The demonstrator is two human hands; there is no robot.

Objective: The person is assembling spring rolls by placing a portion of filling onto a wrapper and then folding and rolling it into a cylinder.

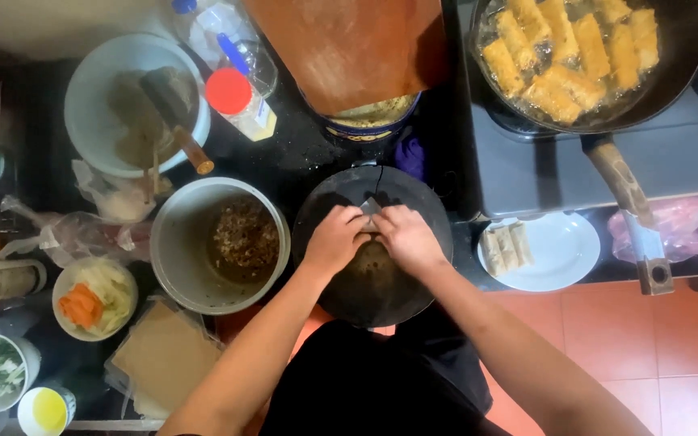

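Both my hands meet over a round black plate (329,274) in front of me. My left hand (335,239) and my right hand (405,236) pinch a thin translucent wrapper (370,207) folded over a filling that my fingers hide. Just left of the plate stands a grey pot (173,242) holding brown minced filling (244,236). A stack of square tan wrappers (163,355) lies in a plastic bag at the lower left.
A pan (672,77) of frying golden rolls (571,48) sits on the stove at top right, its handle (628,210) pointing toward me. A white plate (559,258) holds uncooked rolls (505,248). A white bowl (94,113), a red-capped bottle (240,101), a wooden board (349,48) and a bowl of cut vegetables (93,299) crowd the counter.
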